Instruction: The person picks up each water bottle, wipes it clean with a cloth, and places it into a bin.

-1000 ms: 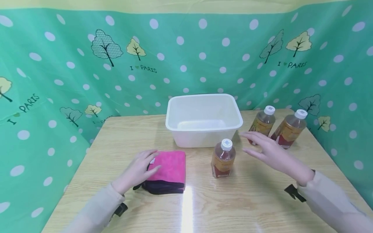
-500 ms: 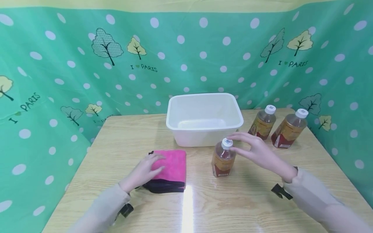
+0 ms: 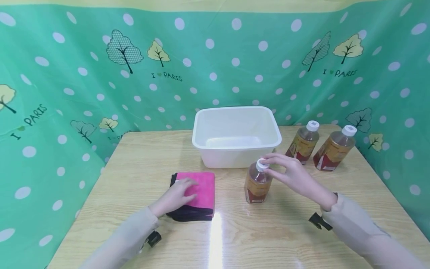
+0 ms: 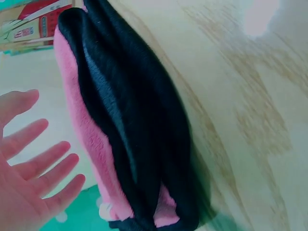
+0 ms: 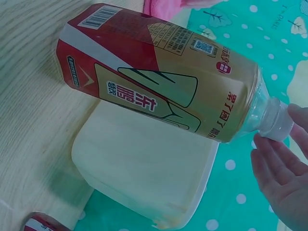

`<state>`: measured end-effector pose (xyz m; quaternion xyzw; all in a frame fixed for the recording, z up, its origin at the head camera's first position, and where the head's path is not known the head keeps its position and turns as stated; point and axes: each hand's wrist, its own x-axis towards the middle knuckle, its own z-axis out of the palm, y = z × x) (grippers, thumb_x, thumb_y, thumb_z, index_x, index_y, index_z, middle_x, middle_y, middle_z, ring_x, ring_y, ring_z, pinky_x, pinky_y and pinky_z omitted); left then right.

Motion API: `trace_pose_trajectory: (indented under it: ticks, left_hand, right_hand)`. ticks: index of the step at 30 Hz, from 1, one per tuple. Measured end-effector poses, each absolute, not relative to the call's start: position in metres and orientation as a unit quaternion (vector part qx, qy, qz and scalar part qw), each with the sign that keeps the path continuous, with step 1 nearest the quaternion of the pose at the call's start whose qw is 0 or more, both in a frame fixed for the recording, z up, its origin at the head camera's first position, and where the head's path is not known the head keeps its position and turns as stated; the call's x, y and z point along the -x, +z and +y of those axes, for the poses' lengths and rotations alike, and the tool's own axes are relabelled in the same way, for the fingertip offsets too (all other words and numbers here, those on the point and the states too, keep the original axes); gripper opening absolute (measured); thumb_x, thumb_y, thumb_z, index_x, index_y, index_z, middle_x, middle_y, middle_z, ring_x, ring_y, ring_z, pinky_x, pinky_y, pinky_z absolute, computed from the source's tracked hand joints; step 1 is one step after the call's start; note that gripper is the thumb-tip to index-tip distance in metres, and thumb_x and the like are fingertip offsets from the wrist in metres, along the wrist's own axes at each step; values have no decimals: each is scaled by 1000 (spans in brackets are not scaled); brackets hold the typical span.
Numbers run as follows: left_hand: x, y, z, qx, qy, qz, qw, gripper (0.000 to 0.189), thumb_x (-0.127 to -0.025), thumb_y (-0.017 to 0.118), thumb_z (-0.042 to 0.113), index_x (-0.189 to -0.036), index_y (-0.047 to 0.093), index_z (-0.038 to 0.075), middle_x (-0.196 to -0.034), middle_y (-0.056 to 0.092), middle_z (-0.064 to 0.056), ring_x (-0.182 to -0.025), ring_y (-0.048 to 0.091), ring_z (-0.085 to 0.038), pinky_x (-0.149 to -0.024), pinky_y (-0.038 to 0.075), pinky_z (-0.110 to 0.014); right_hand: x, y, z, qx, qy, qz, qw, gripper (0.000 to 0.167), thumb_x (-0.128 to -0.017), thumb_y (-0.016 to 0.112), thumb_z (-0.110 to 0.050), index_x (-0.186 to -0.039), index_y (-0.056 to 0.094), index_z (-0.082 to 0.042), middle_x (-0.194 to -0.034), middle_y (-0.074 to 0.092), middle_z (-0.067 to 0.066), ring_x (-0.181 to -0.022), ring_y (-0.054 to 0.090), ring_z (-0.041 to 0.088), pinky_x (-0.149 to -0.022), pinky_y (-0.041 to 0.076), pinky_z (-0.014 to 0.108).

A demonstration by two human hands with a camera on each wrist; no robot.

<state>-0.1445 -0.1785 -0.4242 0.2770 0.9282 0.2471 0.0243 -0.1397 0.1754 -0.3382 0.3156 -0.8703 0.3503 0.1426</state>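
Note:
My right hand [image 3: 295, 175] pinches the white cap [image 5: 278, 120] of a drink bottle [image 3: 258, 186] between thumb and fingers. The bottle has a gold and red label and stands on the table in front of a white plastic tub [image 3: 236, 157]. On the left lies a folded pink cloth [image 3: 205, 190] with black edging and black layers beneath. My left hand [image 3: 176, 196] is over the cloth's left part, fingers spread. In the left wrist view, those fingers [image 4: 57, 175] show a gap from the cloth's pink top.
Two more bottles of the same sort, a nearer-left one [image 3: 303, 145] and a right one [image 3: 334, 149], stand at the back right of the wooden table [image 3: 151, 153]. Behind everything hangs a green dotted curtain [image 3: 215, 56], which also runs along both sides.
My right hand has moved left from beside the far bottles to the front bottle and taken its cap. My left hand has slid right, farther over the pink cloth.

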Motion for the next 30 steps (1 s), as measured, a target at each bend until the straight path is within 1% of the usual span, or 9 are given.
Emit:
trace_pose_trajectory:
  ticks: [9,15,19,23,26,30]
  left_hand:
    - [151,-432,-172,-279,213,935,51,44,-76,67,26,-112,56,2,-107,56,-10,-100,53,-24,-90,43,-39]
    - [153,-434,-168,-290,188,935,75,51,-71,71,25,-113,56,1,-110,54,-13,-101,51,-27,-90,43,-41]
    - [154,-435,-168,-301,171,935,73,54,-66,74,23,-113,57,1,-110,52,-14,-102,49,-28,-90,42,-41]
    - [154,-439,-166,-304,165,936,65,52,-65,76,22,-110,59,2,-107,51,-11,-101,47,-26,-90,40,-42]
    - [154,-441,-165,-302,164,937,62,48,-65,76,21,-106,61,3,-102,50,-8,-96,45,-22,-85,41,-40]
    - [152,-442,-162,-309,158,937,49,38,-66,75,18,-99,62,3,-92,51,-4,-84,43,-17,-73,42,-32]
  right_hand:
    - [142,-342,176,-319,357,-864,153,29,-69,69,2,-97,64,-3,-98,64,9,-92,60,23,-72,53,33]
    - [143,-342,176,-322,367,-860,152,29,-69,69,3,-96,64,-3,-98,65,9,-92,60,23,-73,53,36]
    - [143,-341,176,-317,368,-863,142,30,-70,69,2,-99,64,-3,-98,64,8,-92,60,23,-72,53,36]
    - [143,-341,177,-312,368,-865,137,30,-71,68,0,-100,63,-3,-98,64,8,-91,60,22,-72,53,35]
    - [143,-342,177,-309,370,-866,135,29,-71,68,0,-100,64,-4,-99,64,9,-92,60,23,-73,53,36]
    - [142,-343,177,-306,370,-866,139,30,-71,68,1,-100,64,-3,-100,64,9,-94,60,24,-74,53,35]
